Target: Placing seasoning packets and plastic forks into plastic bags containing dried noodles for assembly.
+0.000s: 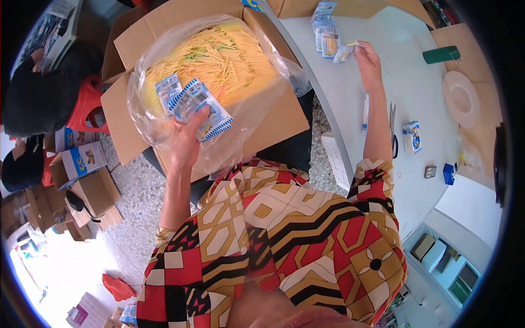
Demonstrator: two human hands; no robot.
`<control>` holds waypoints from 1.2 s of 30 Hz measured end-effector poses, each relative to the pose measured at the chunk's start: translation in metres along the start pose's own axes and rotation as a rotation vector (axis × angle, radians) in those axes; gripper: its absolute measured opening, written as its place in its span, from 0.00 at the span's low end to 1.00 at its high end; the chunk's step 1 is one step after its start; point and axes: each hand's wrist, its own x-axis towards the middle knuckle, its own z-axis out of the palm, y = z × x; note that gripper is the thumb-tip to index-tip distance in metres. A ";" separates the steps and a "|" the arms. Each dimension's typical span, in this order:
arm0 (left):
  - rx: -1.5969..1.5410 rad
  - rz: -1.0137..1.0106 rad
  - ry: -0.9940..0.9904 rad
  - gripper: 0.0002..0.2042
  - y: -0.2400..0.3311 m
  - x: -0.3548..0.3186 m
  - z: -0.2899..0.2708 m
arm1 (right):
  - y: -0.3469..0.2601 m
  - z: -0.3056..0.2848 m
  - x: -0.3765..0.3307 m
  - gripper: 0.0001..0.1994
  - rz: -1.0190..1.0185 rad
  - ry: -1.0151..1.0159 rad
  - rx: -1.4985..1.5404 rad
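My left hand [188, 139] grips a few blue-and-white printed packets [203, 117], fanned out over the near left part of a big cardboard box. Inside the box, thin yellow sticks [249, 57] lie in a loose heap, some of them greenish, within a clear plastic liner [136, 101]. On the right, above the pale table, my right hand [369, 60] has its fingers closed on the end of a small clear-and-blue packet [343, 53]. Its exact contents are too small to tell. Touching or close beside it lies a strip of similar packets [326, 35].
The table [377, 82] carries scissors [393, 128], a small blue-and-white pack [412, 136], a green cylinder [442, 54] and a straw-coloured hat [461, 98]. At left, a person in dark clothes [41, 98] sits on a red stool [87, 106], near opened cardboard boxes [95, 191].
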 end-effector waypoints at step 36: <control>0.189 0.092 -0.352 0.14 -0.023 0.022 0.127 | -0.072 0.106 -0.046 0.09 0.237 -0.256 0.726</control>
